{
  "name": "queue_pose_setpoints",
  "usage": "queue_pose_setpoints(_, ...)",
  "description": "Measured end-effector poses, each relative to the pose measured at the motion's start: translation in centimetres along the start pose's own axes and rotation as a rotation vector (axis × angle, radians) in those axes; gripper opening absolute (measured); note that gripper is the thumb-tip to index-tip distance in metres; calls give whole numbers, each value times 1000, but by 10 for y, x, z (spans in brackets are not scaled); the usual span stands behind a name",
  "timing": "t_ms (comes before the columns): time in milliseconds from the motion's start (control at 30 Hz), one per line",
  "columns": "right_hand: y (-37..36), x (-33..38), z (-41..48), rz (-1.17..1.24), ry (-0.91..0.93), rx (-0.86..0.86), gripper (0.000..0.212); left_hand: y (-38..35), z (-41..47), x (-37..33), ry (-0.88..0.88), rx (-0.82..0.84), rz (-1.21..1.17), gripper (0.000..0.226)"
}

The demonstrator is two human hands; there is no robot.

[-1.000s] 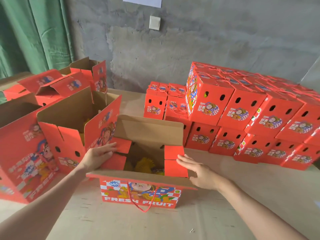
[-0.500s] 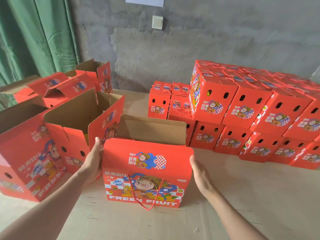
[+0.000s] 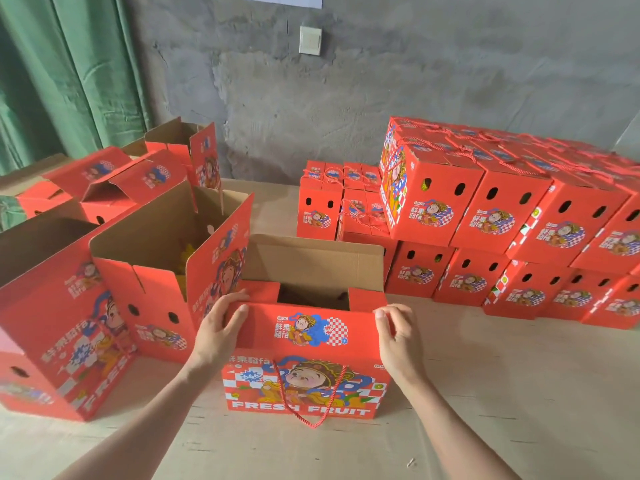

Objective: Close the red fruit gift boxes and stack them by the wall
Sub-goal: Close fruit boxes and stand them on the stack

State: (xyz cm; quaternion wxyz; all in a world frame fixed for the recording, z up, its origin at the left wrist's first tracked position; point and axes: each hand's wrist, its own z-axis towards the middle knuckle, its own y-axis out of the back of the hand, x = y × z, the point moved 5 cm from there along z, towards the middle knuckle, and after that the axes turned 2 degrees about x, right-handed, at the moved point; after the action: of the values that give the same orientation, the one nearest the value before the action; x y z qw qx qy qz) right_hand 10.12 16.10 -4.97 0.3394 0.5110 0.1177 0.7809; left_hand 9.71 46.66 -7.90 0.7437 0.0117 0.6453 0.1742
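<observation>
Both my hands now sit at the top corners of the front flap [image 3: 304, 330], no longer flat beside the open box [image 3: 304, 386], which stands on the table [image 3: 519, 393] between my wrists. My left hand [image 3: 214, 337] grips the left corner with the thumb on its face. My right hand [image 3: 398, 337] pinches the right corner, fingers curled.

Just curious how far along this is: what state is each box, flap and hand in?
front box, not yet closed.
front flap, raised, not down.
side flaps, folded in.
back flap, upright.
left hand, gripping front flap.
right hand, pinching front flap.
left boxes, open.
stacked boxes, closed.
</observation>
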Motion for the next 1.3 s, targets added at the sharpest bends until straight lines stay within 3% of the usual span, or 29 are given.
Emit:
queue_pose_setpoints(167,-4,-5,4,18,-57,35,15,-1,1,3,26,-2,26,11)
queue_pose_setpoints(367,-4,-15,3,58,-178,62,14,-1,10,2,25,10,135,17)
queue_pose_setpoints(567,-6,-21,7,97,-296,161,14,-2,18,13,315,86,-13,22)
queue_pose_setpoints(700,-8,-22,6,176,-348,146,11,-3,20,12,362,62,-54,24)
queue_pose_setpoints(1000,-6,-18,6,55,-304,153,9,-2,18,8,309,38,-1,23)
queue_pose_setpoints(1167,-7,-14,7,2,-232,147,9,-5,24,0,352,129,-75,54)
queue_pose_setpoints(1300,-6,-10,7,-39,-172,134,9,-7,25,4,475,155,33,30)
